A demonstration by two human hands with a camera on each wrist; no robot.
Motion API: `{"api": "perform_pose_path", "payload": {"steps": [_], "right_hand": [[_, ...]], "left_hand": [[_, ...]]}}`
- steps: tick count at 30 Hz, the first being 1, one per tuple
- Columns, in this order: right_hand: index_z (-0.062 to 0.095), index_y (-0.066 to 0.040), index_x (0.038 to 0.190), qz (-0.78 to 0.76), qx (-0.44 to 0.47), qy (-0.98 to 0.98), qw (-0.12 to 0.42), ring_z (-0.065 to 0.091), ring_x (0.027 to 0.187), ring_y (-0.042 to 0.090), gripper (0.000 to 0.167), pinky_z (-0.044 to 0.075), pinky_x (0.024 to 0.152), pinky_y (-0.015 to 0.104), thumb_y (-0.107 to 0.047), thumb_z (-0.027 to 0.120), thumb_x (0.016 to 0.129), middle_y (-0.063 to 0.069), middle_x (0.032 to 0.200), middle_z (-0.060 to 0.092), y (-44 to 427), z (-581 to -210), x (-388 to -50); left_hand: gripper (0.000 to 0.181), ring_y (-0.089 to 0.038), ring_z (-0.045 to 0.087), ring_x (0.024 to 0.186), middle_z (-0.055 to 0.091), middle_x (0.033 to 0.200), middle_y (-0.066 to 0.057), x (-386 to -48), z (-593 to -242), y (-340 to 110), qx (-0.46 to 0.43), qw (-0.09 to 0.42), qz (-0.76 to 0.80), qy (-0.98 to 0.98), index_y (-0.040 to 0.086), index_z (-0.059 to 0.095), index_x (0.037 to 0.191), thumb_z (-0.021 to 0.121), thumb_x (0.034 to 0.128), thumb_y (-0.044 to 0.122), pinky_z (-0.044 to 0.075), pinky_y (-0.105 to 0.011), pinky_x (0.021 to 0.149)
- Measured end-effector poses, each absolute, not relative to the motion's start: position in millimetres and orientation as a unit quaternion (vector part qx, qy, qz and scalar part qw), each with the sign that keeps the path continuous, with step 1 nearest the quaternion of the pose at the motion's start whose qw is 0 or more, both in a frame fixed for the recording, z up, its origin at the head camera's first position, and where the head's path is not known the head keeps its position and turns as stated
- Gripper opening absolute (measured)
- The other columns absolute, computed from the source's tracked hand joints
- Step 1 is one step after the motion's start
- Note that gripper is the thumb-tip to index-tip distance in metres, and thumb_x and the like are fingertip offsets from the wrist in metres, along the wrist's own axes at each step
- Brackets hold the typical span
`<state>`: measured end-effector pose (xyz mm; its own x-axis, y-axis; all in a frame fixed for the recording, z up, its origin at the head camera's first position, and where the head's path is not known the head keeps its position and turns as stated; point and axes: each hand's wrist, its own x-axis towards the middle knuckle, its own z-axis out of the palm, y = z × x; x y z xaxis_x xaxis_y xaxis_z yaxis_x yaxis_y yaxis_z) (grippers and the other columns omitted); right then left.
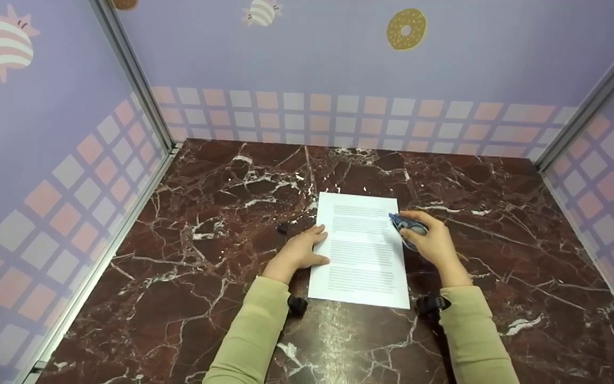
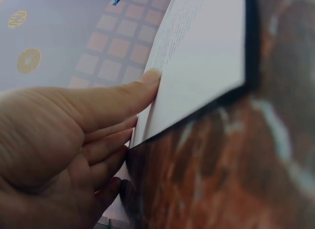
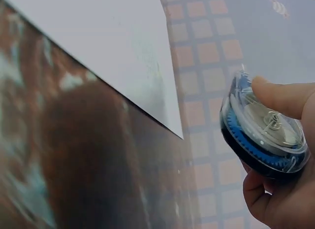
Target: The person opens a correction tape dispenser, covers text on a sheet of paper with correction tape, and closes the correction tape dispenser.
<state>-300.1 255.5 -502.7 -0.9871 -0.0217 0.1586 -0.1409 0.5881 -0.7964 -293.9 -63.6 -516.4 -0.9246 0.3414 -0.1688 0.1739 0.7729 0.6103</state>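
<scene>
A sheet of printed paper (image 1: 360,277) lies on the table in front of me, its lines of text running across most of the page. At its left edge rests my left hand (image 1: 300,250), thumb and fingertips touching the margin. In the left wrist view the thumb (image 2: 123,98) lies on the paper's edge and the other fingers extend alongside. My right hand (image 1: 435,240) grips a correction tape dispenser (image 3: 263,128), clear-cased with a blue gear wheel inside. In the head view its tip is over the upper right of the text; whether it touches the page cannot be told.
The table (image 1: 179,298) has a dark red, white-veined marble surface. A small dark object (image 1: 283,228) lies just left of the paper, beyond my left hand. Purple patterned panels (image 1: 339,58) enclose the back and both sides. Both wrists wear black cameras.
</scene>
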Motion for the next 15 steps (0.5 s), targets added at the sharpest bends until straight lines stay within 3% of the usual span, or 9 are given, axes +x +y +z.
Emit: {"api": "perform_pose_path", "payload": {"steps": [4,9,12,15], "right_hand": [[0.069,-0.013,0.134,0.463,0.038,-0.883,0.073,0.063,0.116,0.039,0.043,0.053,0.097,0.049,-0.009,0.076,0.092,0.021,0.141,0.064,252.3,-507.3,-299.7],[0.067,-0.01,0.137,0.479,0.038,-0.875,0.065,0.061,0.125,0.039,0.045,0.051,0.104,0.049,-0.011,0.076,0.093,0.02,0.144,0.062,248.3,-511.4,-299.2],[0.066,-0.009,0.137,0.496,0.034,-0.865,0.06,0.063,0.122,0.036,0.045,0.053,0.099,0.039,-0.012,0.076,0.093,0.019,0.144,0.062,246.3,-513.0,-299.2],[0.067,-0.009,0.136,0.522,0.027,-0.85,0.062,0.064,0.109,0.027,0.045,0.054,0.086,0.023,-0.012,0.077,0.092,0.02,0.137,0.066,245.0,-515.4,-300.1]], "left_hand": [[0.074,-0.029,0.026,0.159,0.033,0.169,-0.006,-293.1,-514.7,-62.8,0.149,0.13,0.297,0.934,0.005,0.047,0.154,0.08,0.09,0.022,0.026,-0.047,0.131],[0.074,-0.03,0.025,0.159,0.032,0.169,-0.009,-293.3,-515.2,-63.5,0.163,0.128,0.284,0.936,0.004,0.045,0.154,0.078,0.0912,0.023,0.024,-0.048,0.131],[0.074,-0.029,0.024,0.16,0.031,0.169,-0.009,-293.1,-515.6,-63.4,0.165,0.127,0.279,0.938,0.003,0.045,0.154,0.077,0.0918,0.023,0.022,-0.048,0.132],[0.073,-0.027,0.026,0.159,0.033,0.169,-0.009,-292.3,-515.2,-61.8,0.158,0.119,0.269,0.943,0.003,0.046,0.154,0.078,0.091,0.024,0.024,-0.047,0.131]]}}
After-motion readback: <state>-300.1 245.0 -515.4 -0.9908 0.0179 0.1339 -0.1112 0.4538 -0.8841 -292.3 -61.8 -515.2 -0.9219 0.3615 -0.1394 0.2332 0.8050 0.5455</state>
